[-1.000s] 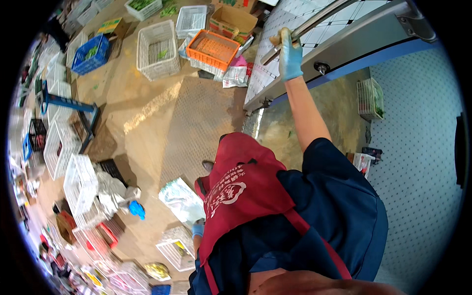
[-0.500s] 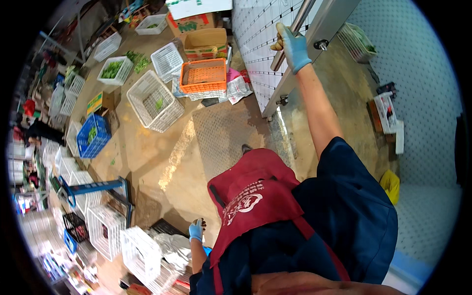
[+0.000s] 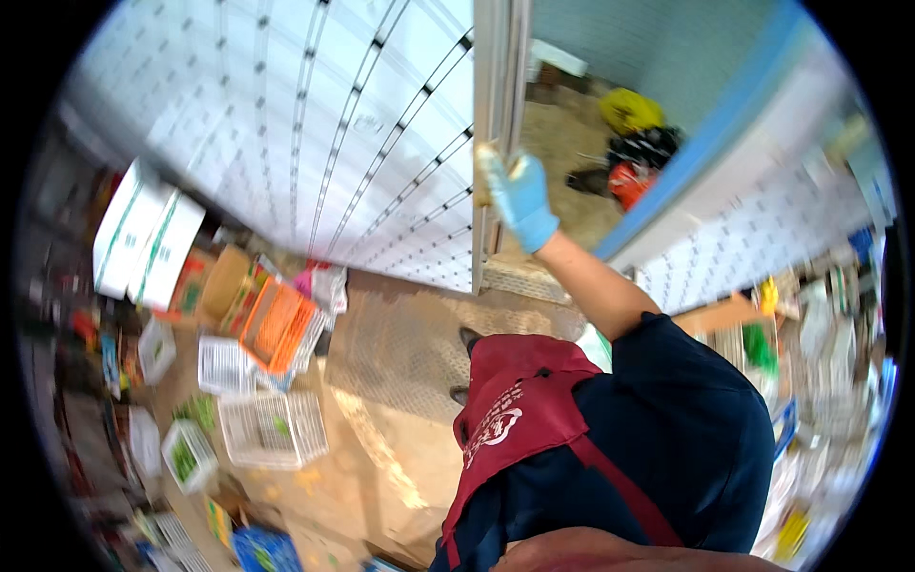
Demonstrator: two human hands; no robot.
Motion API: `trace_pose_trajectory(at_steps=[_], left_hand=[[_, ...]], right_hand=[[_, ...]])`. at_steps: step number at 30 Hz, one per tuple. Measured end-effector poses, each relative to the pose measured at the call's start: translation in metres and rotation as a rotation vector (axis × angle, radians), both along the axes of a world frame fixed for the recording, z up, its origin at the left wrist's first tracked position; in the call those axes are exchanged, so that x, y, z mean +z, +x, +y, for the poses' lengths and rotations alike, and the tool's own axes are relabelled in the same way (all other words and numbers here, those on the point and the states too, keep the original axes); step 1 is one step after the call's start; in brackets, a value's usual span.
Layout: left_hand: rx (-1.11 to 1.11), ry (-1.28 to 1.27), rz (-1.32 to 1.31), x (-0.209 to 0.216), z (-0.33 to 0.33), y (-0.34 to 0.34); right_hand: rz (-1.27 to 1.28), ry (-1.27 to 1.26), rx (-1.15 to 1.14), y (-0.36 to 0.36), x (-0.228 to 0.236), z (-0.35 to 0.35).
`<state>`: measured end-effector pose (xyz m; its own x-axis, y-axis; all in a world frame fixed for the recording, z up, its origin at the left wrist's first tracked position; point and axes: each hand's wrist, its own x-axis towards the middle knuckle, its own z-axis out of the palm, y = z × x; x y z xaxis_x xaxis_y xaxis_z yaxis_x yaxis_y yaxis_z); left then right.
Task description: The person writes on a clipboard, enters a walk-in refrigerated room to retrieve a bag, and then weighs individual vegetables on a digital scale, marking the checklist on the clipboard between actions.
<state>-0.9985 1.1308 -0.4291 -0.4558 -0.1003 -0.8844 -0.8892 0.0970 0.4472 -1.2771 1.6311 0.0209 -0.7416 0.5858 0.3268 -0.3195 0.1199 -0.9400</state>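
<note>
My right hand (image 3: 522, 198), in a light blue glove with pale fingertips, is at the edge of a large white door (image 3: 381, 143). Its fingers look stretched out along the door's metal edge (image 3: 488, 105), with the thumb apart; motion blurs them somewhat. Past that edge a gap shows the brown floor of a room with pale walls. My left hand is out of the picture. I wear a dark red apron (image 3: 529, 391) over a dark blue shirt.
An orange crate (image 3: 278, 326) and a white crate (image 3: 272, 429) stand at the left, near cardboard boxes (image 3: 224, 286). Inside the doorway lie a yellow bag (image 3: 631, 112) and a red bag (image 3: 631, 183). A blue-edged frame (image 3: 705, 133) borders the opening. A metal floor plate (image 3: 396, 343) lies below the door.
The door has swung further closed, narrowing the opening. My right hand has left the bar handle and is now at the door's edge. My view has turned right; my left hand has gone from sight.
</note>
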Motion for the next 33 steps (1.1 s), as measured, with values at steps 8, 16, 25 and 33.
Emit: trace_pose_trajectory(at_steps=[8, 16, 25, 33], left_hand=[[-0.477, 0.029, 0.106, 0.066, -0.082, -0.286], [-0.664, 0.001, 0.228, 0.097, -0.073, -0.421], [-0.82, -0.047, 0.17, 0.096, -0.065, -0.373], [-0.929, -0.058, 0.127, 0.08, -0.088, -0.367]], right_hand=[[0.218, -0.379, -0.162, -0.01, 0.075, -0.093], [0.087, -0.178, -1.042, 0.078, 0.086, -0.049], [-0.267, 0.072, -0.79, 0.15, 0.085, -0.014], [-0.297, 0.227, -1.025, 0.144, 0.071, -0.011]])
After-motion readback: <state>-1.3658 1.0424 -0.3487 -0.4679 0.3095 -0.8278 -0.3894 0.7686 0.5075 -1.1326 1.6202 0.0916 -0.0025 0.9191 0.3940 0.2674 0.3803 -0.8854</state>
